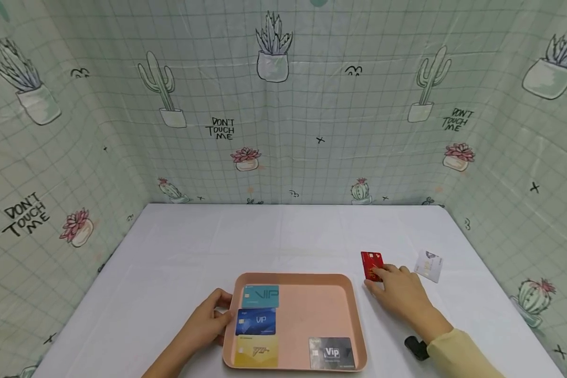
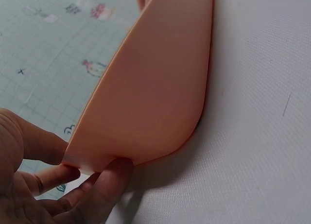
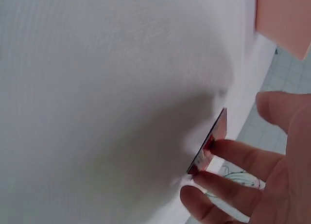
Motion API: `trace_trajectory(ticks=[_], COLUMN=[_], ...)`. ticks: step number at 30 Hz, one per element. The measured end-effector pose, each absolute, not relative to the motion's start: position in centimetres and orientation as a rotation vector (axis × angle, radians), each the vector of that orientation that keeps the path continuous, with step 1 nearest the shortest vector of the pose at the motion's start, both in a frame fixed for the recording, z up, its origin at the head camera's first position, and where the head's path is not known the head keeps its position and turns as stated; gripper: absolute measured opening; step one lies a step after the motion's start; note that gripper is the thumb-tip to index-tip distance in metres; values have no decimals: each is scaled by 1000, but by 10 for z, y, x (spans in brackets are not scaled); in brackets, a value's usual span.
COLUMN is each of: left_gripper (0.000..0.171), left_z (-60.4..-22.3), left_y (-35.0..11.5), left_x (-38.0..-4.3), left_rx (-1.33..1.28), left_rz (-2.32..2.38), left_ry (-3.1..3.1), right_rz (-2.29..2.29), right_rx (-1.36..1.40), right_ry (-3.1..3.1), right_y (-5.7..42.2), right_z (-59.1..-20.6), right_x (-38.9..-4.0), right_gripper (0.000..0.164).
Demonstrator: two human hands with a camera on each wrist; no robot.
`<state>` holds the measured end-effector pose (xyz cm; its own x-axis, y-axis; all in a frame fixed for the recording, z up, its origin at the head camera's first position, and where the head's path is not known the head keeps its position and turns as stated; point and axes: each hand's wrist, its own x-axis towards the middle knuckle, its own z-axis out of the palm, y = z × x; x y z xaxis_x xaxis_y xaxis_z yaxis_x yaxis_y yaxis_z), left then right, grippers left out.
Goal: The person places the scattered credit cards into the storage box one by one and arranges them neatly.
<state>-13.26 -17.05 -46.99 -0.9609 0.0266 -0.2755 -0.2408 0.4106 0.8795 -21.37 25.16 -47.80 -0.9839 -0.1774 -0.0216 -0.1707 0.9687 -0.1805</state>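
Note:
A shallow pink tray [image 1: 295, 323] lies on the white table, also seen from its side wall [image 2: 155, 83] in the left wrist view. My left hand [image 1: 208, 321] holds it at the left edge, with curled fingers against the rim and outer wall. Inside are a teal VIP card [image 1: 260, 296], a blue VIP card [image 1: 256, 321] and a yellow card [image 1: 256, 351] in a left column, and a grey Vip card [image 1: 332, 353] at lower right. My right hand [image 1: 401, 291] touches a red card [image 1: 371, 260] with its fingertips; the thumb stands apart from the card in the right wrist view.
A white-silver card [image 1: 429, 265] lies on the table to the right, beyond the right hand. A black device [image 1: 417, 348] sits by the right wrist. Patterned cloth [image 1: 283, 105] walls in the white table [image 1: 264, 236] at the back and sides.

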Motion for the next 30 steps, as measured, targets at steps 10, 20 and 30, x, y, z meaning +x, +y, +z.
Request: trace_trajectory(ticks=[10, 20, 30], left_gripper=[29, 29, 28], left_z=[-470, -469, -469], left_y=[-171, -170, -169], left_x=[-133, -133, -133], left_rx=[-195, -186, -204], left_rz=[1569, 1568, 1553], left_ry=[2422, 2420, 2428], right_rz=[-378, -351, -487], right_rx=[-328, -167, -141], right_ry=[3157, 3191, 3037], right_y=[257, 256, 258], right_z=[-478, -484, -474], right_x=[-215, -215, -215], right_gripper=[26, 73, 53])
